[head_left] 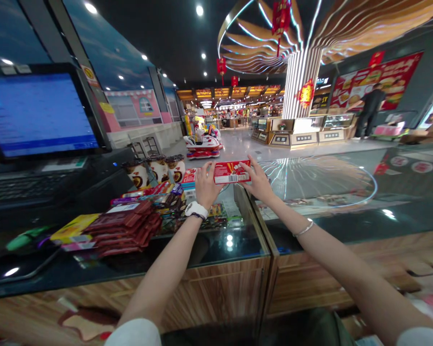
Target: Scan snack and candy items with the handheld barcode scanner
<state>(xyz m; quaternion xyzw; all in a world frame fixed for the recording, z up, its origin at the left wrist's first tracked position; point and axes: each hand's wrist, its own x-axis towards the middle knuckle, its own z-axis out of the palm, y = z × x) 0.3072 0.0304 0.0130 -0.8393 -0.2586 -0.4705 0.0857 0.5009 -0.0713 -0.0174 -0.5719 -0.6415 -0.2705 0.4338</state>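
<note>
A slim red snack box (232, 171) with a barcode along its lower side is held level between my two hands over the counter. My left hand (206, 185) grips its left end, fingers on top. At the right end, my right hand (259, 180) pinches the box between thumb and fingers. Just left of my left hand lie more boxes (189, 177) in red and blue. Colourful wrapped snack bars (162, 196) spread in front of these, and a stack of dark red flat packets (126, 227) sits nearer me.
A monitor (39, 113) and a keyboard (18, 185) stand on the left. Several patterned cups (157, 168) line the counter's back. The glossy glass countertop (332, 187) reaches right. Beyond it are a kiddie ride (202, 143) and a person in dark clothes (371, 109).
</note>
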